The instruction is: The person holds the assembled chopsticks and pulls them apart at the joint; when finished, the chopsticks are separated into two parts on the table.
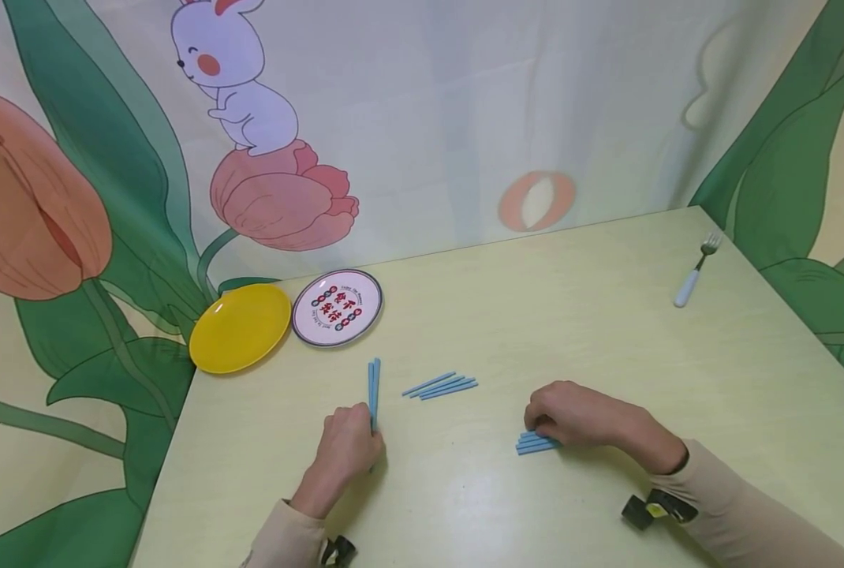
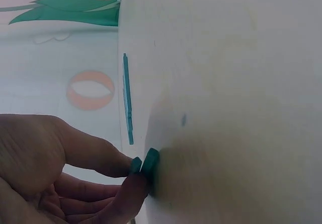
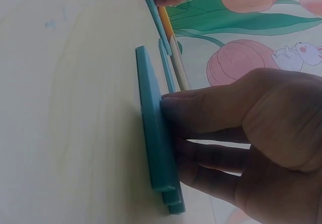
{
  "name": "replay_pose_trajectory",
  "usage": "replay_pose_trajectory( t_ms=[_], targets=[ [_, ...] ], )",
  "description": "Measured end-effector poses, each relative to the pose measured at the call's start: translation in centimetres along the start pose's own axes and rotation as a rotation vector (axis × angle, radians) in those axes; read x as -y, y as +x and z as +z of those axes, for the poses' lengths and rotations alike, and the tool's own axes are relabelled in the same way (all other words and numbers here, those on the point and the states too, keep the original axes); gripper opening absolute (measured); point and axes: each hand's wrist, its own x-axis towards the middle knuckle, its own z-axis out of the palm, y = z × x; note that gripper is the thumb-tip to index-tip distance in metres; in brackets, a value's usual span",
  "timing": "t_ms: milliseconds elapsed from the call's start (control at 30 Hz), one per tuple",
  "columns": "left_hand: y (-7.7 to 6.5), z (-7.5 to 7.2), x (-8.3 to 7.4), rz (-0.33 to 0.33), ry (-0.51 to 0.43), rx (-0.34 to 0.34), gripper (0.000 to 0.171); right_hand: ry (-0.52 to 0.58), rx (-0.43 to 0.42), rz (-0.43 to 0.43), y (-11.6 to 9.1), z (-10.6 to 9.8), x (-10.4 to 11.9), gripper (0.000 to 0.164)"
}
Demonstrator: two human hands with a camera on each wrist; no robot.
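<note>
My left hand [image 1: 349, 443] pinches a pair of slim blue chopsticks [image 1: 375, 386] that point away from me; their squared ends [image 2: 150, 159] show between thumb and finger in the left wrist view. To the right, my right hand [image 1: 571, 412] holds a bunch of several blue chopsticks [image 1: 534, 446] close over the table. The right wrist view has the thumb and fingers along one side of that bunch [image 3: 157, 133], with its ends staggered. Between the hands, a loose fan of blue chopsticks [image 1: 439, 386] lies on the table.
A yellow plate [image 1: 240, 328] and a white plate with red lettering [image 1: 358, 315] sit side by side at the table's back left edge. Far right lies a fork with a pale handle [image 1: 688, 288]. A printed curtain [image 1: 422, 118] hangs behind the pale table [image 1: 464, 505].
</note>
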Motion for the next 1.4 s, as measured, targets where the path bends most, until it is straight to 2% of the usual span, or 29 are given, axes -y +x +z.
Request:
replay_pose_trajectory(
  t_ms=[233, 500, 867, 1267, 1400],
  targets=[
    [0.06, -0.31, 0.10, -0.007, 0.000, 0.016, 0.013, 0.007, 0.011, 0.010, 0.04, -0.06, -0.10, 0.014],
    [-0.01, -0.24, 0.29, 0.019, 0.005, -0.017, 0.016, 0.001, 0.015, 0.017, 0.15, -0.14, -0.01, 0.012],
    [-0.04, -0.57, 0.19, -0.013, -0.037, 0.010, 0.008, -0.012, 0.015, 0.009, 0.10, -0.25, 0.13, 0.014],
    [0.04, -0.38, 0.30, 0.120, -0.022, -0.134, 0.006, -0.058, 0.010, -0.003, 0.05, -0.36, 0.18, 0.014],
    [0.31, -0.50, 0.03, 0.133, -0.011, -0.152, 0.007, -0.051, -0.022, 0.010, 0.10, -0.72, 0.30, 0.010]
  ],
)
